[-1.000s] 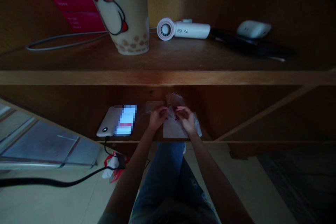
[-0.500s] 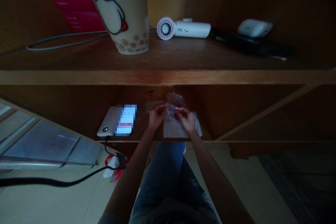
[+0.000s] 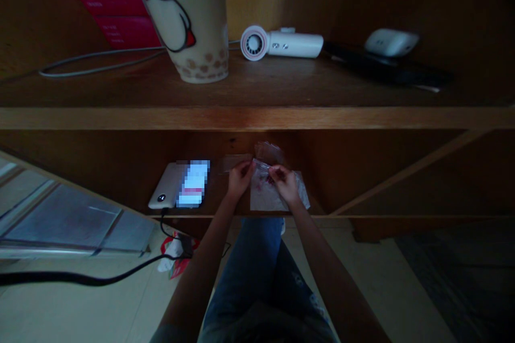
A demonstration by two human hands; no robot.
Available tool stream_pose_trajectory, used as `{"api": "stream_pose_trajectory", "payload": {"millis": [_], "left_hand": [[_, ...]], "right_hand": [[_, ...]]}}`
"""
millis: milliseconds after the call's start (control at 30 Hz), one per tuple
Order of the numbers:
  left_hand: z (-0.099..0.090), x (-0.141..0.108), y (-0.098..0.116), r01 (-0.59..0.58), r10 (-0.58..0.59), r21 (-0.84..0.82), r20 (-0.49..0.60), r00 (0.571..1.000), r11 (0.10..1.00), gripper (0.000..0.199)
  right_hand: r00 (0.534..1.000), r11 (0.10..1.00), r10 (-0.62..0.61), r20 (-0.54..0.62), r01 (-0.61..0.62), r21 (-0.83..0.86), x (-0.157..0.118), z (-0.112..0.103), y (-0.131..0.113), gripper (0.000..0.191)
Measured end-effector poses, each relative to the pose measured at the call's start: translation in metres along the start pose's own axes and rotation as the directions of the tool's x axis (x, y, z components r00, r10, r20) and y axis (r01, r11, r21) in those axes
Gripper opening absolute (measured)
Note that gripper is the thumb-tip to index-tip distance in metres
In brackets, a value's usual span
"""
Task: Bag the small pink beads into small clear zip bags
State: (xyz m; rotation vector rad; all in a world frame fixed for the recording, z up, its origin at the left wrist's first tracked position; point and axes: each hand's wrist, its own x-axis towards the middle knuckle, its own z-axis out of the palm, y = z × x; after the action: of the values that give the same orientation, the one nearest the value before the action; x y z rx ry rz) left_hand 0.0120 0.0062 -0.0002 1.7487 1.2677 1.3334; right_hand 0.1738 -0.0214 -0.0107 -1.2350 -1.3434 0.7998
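Between my hands is a small clear plastic bag, its upper edge slanting down to the right. My left hand pinches the bag's left corner. My right hand pinches its right side, fingers closed. Small dark red bits show beside my right fingertips; whether they lie inside the bag I cannot tell. Under the hands lies a whitish sheet, crinkled on its right. More clear plastic bags lie just behind, and another flat clear piece is by my left hand.
Left on this lower shelf are a power bank with a cable and a lit phone. The upper shelf's edge overhangs. On it stand a bubble tea cup, a white handheld fan, a white case and a dark object.
The bag between my fingers has been lowered and flattened toward the sheet. Both hands have barely shifted, and nothing else has moved.
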Motion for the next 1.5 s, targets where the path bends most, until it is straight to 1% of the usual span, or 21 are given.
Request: {"api": "stream_pose_trajectory", "payload": {"millis": [200, 333, 600, 767, 933, 1067, 1200, 1333, 1500], "left_hand": [[-0.0006, -0.0012, 0.0019, -0.021, 0.021, 0.010, -0.002, 1.000, 1.000, 0.026], [-0.0014, -0.0011, 0.0023, -0.018, 0.018, 0.013, -0.004, 1.000, 1.000, 0.024], [-0.0020, -0.0015, 0.0037, -0.024, 0.024, -0.005, -0.002, 1.000, 1.000, 0.024], [-0.0010, -0.0016, 0.0021, -0.008, 0.008, -0.021, 0.006, 1.000, 1.000, 0.023], [-0.0006, -0.0020, 0.0003, -0.018, 0.018, -0.042, -0.006, 1.000, 0.999, 0.022], [-0.0009, -0.0027, 0.0002, -0.031, 0.032, -0.060, 0.022, 0.999, 0.998, 0.022], [-0.0006, -0.0028, 0.0008, -0.022, 0.024, -0.055, 0.045, 0.999, 0.998, 0.023], [0.0002, -0.0024, 0.0018, -0.027, 0.030, -0.049, 0.059, 0.998, 0.998, 0.022], [-0.0006, -0.0033, 0.0035, -0.043, 0.043, -0.007, 0.035, 0.998, 0.999, 0.022]], "right_hand": [[0.999, 0.998, -0.034, 0.035, 0.036, -0.056, -0.0005, -0.0008, -0.0048, 0.026], [0.999, 0.995, -0.039, 0.023, 0.041, -0.087, -0.0003, -0.0009, -0.0064, 0.028], [1.000, 0.998, 0.010, 0.020, -0.009, -0.070, -0.0002, -0.0002, -0.0107, 0.027], [0.999, 0.997, 0.010, 0.040, -0.006, -0.082, -0.0006, -0.0004, -0.0096, 0.028], [0.999, 0.997, 0.006, 0.051, -0.001, -0.082, -0.0001, -0.0002, -0.0098, 0.027], [0.999, 0.997, -0.019, 0.048, 0.023, -0.080, 0.0005, 0.0007, -0.0089, 0.026], [0.997, 0.995, -0.013, 0.076, 0.021, -0.101, 0.0006, 0.0008, -0.0083, 0.028], [0.996, 0.995, -0.032, 0.079, 0.040, -0.095, 0.0001, 0.0001, -0.0101, 0.027], [0.998, 0.997, 0.009, 0.055, -0.005, -0.078, 0.0000, 0.0005, -0.0098, 0.026]]}}
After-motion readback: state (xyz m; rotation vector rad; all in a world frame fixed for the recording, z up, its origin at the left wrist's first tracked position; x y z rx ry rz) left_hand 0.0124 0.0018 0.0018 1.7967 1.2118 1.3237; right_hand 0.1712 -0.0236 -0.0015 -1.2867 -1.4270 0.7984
